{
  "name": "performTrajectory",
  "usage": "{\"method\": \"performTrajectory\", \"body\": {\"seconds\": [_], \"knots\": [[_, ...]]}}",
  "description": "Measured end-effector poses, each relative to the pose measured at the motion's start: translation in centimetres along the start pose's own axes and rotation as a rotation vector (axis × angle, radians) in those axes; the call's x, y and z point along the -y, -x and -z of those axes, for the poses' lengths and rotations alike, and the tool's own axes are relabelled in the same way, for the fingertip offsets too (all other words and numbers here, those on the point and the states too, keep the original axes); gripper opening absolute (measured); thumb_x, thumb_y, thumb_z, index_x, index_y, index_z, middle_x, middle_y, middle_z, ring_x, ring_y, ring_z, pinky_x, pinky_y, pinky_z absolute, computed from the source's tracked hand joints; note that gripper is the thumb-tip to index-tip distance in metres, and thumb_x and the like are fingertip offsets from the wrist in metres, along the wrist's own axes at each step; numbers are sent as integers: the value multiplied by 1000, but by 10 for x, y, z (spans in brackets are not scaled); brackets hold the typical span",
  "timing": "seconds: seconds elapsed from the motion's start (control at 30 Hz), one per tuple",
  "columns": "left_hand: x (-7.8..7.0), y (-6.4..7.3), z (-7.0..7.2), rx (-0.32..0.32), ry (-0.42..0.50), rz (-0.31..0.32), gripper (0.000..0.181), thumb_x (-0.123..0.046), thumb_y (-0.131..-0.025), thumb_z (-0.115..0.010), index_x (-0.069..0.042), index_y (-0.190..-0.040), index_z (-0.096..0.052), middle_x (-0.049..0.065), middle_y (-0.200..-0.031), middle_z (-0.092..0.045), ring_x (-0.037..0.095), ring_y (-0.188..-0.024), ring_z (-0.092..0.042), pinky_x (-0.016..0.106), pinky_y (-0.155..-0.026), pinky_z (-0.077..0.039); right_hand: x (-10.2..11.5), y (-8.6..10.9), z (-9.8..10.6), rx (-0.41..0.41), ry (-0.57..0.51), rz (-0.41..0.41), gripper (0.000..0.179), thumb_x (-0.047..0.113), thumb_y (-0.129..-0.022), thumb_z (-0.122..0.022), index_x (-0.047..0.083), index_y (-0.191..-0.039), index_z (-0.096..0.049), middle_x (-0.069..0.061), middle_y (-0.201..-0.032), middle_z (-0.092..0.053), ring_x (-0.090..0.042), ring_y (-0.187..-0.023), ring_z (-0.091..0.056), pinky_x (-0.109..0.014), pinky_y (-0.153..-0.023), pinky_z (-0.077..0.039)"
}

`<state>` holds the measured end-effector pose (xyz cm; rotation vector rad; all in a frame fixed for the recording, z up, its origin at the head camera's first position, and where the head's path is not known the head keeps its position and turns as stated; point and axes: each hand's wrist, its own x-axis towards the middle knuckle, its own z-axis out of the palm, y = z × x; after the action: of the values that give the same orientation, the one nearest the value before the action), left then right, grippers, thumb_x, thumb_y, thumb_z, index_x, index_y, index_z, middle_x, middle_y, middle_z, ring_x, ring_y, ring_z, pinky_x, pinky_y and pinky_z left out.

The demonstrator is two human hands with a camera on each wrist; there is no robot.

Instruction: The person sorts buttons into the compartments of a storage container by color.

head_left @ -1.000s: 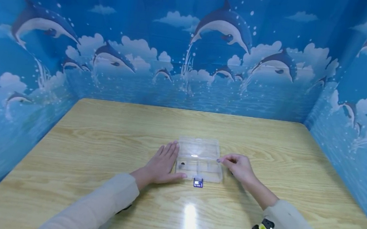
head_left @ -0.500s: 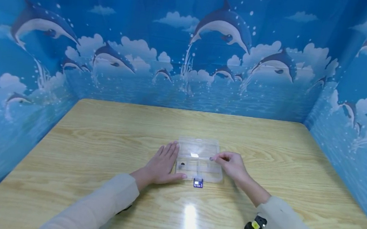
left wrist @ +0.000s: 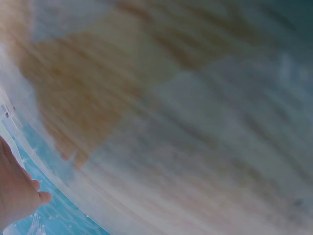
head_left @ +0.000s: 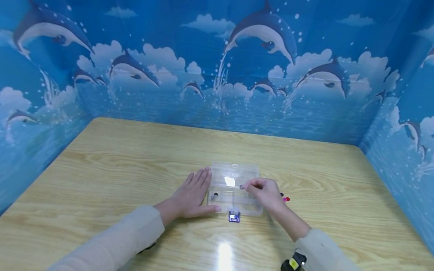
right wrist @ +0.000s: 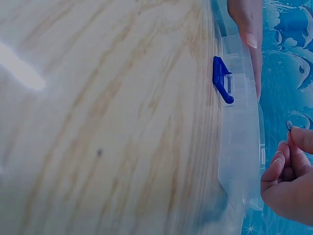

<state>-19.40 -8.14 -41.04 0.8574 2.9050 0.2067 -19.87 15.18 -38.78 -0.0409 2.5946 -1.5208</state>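
A clear plastic compartment box (head_left: 248,210) lies on the table with its transparent lid (head_left: 223,168) folded back and its blue latch (head_left: 234,217) at the front. My left hand (head_left: 191,194) rests flat along the box's left side, fingers straight, thumb at the front edge. Between thumb and forefinger, my right hand (head_left: 267,194) pinches a small dark shiny bead (right wrist: 289,126) above the back of the compartments. Another dark bead (head_left: 216,194) sits in a left compartment. In the left wrist view, my left hand (left wrist: 17,191) shows only at the lower left edge.
Several small beads (head_left: 286,199), red, pink and dark, lie on the table just right of my right hand. The wooden table (head_left: 139,154) is enclosed by blue dolphin-print curtains (head_left: 196,27). A black wrist camera (head_left: 292,266) hangs under my right sleeve.
My right hand has moved left with the pinched bead, from the box's right edge to over its middle. The beads at the right have come into view. My left hand has stayed put.
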Motion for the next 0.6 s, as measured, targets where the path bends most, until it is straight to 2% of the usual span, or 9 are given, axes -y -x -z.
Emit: {"method": "performTrajectory", "body": {"seconds": [0.43, 0.6], "knots": [[-1, 0, 1, 7, 6, 16, 99, -67, -86, -40, 3, -147, -6, 20, -155, 0, 35, -144, -5, 48, -117, -10, 7, -5, -14, 24, -10, 41, 13, 8, -85, -62, -2, -92, -68, -12, -92, -68, -12, -77, -55, -20, -66, -46], [-1, 0, 1, 5, 11, 18, 99, -68, -86, -40, 2, -148, -6, 19, -155, 0, 34, -144, -6, 48, -117, -10, 7, -9, -19, 40, 24, 52, 10, 7, -85, -63, 0, -89, -69, -10, -87, -68, -11, -74, -54, -20, -65, -46]]}}
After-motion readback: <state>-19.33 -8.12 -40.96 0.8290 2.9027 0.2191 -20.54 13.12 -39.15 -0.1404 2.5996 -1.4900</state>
